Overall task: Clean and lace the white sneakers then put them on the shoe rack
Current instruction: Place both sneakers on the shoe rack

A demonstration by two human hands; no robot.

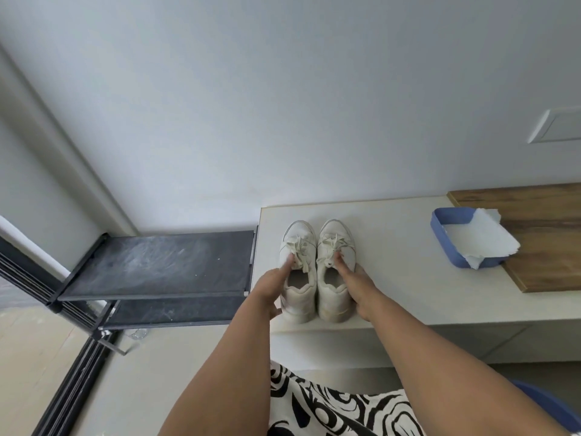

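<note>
Two white sneakers [316, 272] stood side by side on the pale bench [393, 262], toes pointing far, already laced. My left hand [272, 291] gripped the left shoe, my right hand [358, 287] the right one. I judged the shoe rack [157, 265] lay just left, nearer my left hand.

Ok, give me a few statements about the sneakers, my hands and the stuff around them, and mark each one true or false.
1. Both white sneakers stand side by side on the pale bench. True.
2. The sneakers have no laces. False: both are laced.
3. The left hand is on the left sneaker, the right hand on the right one. True.
4. The sneakers sit on the black shoe rack. False: its top shelf holds no shoes.
5. The blue tray holds white paper. True.
</note>
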